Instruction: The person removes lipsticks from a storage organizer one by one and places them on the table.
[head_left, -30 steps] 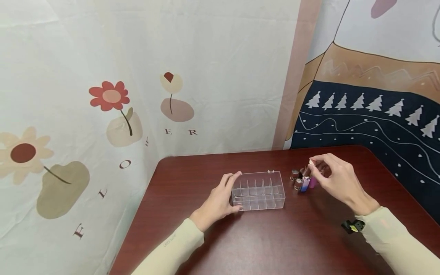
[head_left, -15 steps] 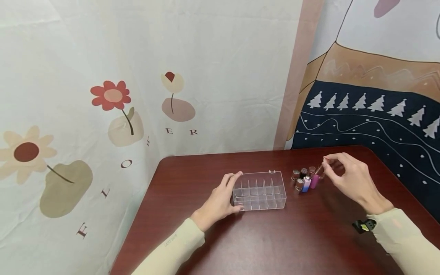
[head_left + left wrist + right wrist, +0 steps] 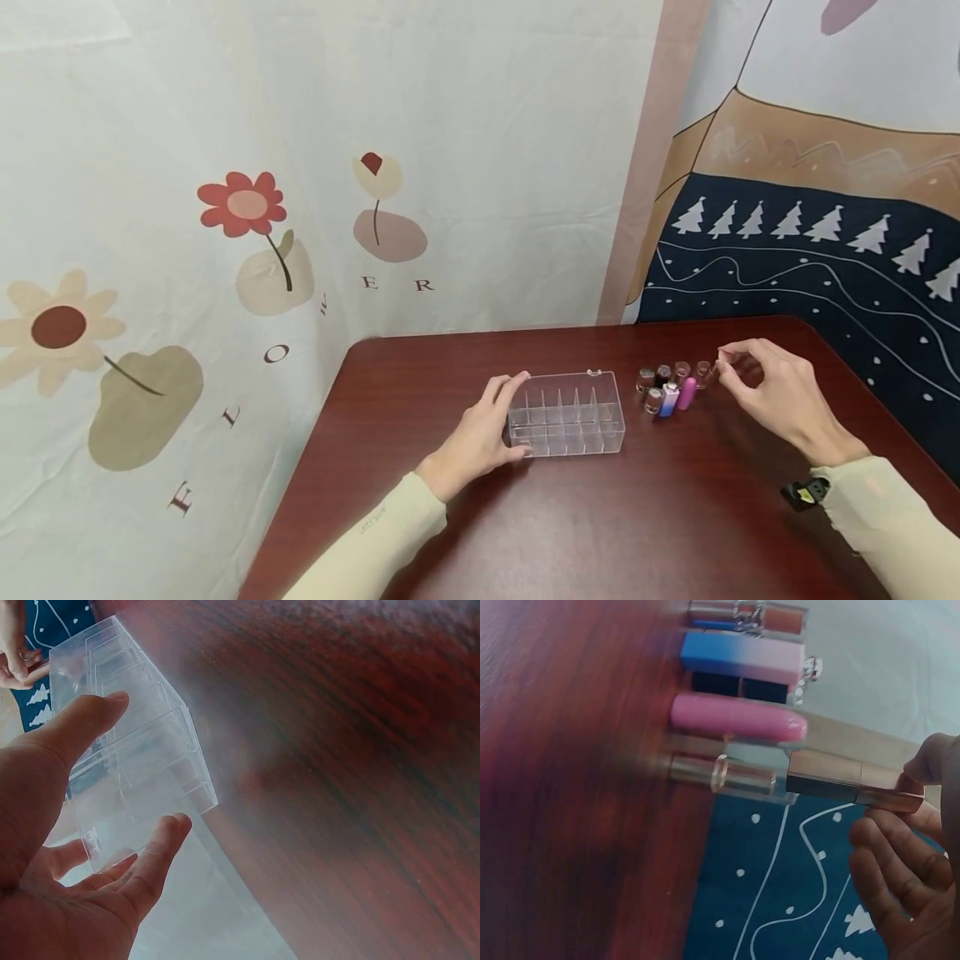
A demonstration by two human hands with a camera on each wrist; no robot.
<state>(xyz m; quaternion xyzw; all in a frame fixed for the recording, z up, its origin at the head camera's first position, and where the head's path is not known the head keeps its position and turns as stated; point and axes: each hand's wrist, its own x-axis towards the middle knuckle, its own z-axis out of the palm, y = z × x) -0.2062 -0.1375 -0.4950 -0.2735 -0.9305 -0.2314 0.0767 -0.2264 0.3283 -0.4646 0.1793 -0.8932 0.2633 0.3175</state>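
My left hand (image 3: 476, 437) grips the left end of a clear plastic divided box (image 3: 566, 442), thumb at the front and fingers at the back. In the left wrist view the fingers and thumb (image 3: 82, 724) span the box's end wall (image 3: 150, 772). My right hand (image 3: 783, 400) pinches a copper-coloured lipstick tube (image 3: 855, 784) by one end, to the right of a standing group of lipsticks. Nearest to it stands a clear-capped lipstick (image 3: 746, 780). Beside that are a pink tube (image 3: 687, 394) and a blue-and-white tube (image 3: 669, 401).
Several more lipstick tubes (image 3: 653, 402), brown and dark with clear parts, stand close together right of the box. The dark red wooden table (image 3: 570, 525) meets a flower-printed cloth (image 3: 487, 167) and a tree-patterned navy cloth (image 3: 795, 267) at the back.
My right hand has moved rightward from above the lipstick group to its right side, with the tube in its fingertips. The left hand and the box have stayed put.
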